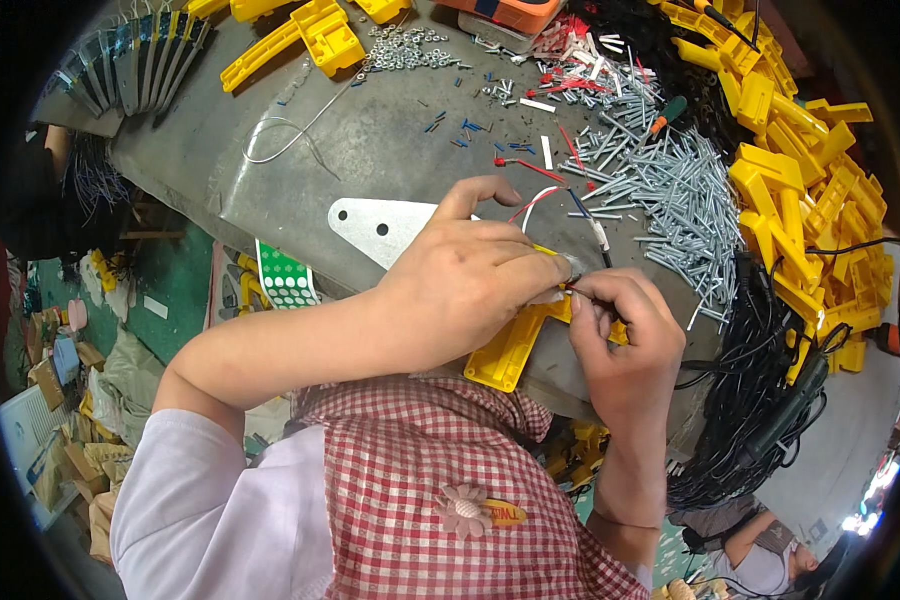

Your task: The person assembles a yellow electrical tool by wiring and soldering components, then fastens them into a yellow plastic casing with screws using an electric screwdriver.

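A yellow plastic housing (497,358) lies near the table's front edge, partly hidden beneath my hands. My left hand (475,270) is closed over its upper part, fingertips pressed together and one finger bent away. My right hand (632,325) pinches a thin dark wire (573,287) against the left fingertips; the exact contact is hidden. Just beyond, a black cable with a white sleeve (600,236) and a red wire (536,205) run from the housing. Under my left hand and wrist sticks out a flat silver metal plate (380,229) with dark round holes.
A heap of long screws (670,190) spreads to the right, with an orange-handled screwdriver (667,116) on it. Yellow housings (800,210) pile up at far right, above black cables (740,400). Small nuts (405,48) and a wire loop (270,140) lie farther back. Metal blades (135,65) stand back left.
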`<state>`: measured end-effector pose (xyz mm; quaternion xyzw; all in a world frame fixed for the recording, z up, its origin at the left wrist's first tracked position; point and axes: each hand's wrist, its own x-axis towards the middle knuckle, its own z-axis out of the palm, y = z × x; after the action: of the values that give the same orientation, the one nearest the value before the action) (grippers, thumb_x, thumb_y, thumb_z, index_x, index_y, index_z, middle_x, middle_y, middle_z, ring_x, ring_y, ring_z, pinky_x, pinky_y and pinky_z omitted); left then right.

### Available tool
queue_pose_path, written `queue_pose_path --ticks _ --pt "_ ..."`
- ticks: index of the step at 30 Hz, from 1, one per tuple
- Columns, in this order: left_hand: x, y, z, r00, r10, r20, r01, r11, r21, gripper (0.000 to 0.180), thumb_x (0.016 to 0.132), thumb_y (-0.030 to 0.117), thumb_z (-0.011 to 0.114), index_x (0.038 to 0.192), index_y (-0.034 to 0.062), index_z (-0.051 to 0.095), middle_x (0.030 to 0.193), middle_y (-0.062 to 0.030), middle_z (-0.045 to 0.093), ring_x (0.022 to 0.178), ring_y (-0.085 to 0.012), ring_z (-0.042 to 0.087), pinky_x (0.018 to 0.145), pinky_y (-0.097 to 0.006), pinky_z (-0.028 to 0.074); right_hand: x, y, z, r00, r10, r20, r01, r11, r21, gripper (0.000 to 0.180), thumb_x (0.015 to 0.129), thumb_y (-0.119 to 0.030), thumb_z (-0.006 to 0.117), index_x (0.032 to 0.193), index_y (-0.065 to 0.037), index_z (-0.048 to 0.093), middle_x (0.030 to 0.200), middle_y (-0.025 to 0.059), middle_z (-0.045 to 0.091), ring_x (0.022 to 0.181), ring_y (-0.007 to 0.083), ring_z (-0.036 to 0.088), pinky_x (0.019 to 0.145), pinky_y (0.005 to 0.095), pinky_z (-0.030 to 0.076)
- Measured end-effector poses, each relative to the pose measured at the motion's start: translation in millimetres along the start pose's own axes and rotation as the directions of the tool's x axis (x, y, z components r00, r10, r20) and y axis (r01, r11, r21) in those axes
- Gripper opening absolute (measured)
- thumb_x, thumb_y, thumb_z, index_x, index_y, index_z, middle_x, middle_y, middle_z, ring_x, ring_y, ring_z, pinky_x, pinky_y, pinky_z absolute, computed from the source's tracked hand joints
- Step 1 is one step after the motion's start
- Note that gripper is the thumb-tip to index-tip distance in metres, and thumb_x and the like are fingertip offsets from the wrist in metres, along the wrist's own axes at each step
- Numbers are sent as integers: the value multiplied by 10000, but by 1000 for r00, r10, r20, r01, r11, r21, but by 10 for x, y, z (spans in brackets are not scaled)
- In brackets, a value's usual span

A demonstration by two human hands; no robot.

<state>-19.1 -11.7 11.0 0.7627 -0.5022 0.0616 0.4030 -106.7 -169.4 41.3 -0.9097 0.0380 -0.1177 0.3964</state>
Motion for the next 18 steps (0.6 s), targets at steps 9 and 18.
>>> queue_pose_path --ticks 9,18 --pt "-36 27 63 993 112 -38 -110 992 61 216 703 108 580 891 2 575 766 -70 619 767 -201 605 944 -450 395 -4 -9 22 999 34 -16 -34 999 -7 112 686 38 639 760 -15 575 684 43 542 493 103 457 443 234 372" --pt "21 24 -8 998 -50 -30 48 995 -87 256 663 33 688 909 64 621 760 -39 621 686 -188 587 865 -387 416 362 158 -156 978 -103 -184 78 988 -135 136 719 -22 633 850 -16 595 779 93 568 680 211 549 639 308 453"
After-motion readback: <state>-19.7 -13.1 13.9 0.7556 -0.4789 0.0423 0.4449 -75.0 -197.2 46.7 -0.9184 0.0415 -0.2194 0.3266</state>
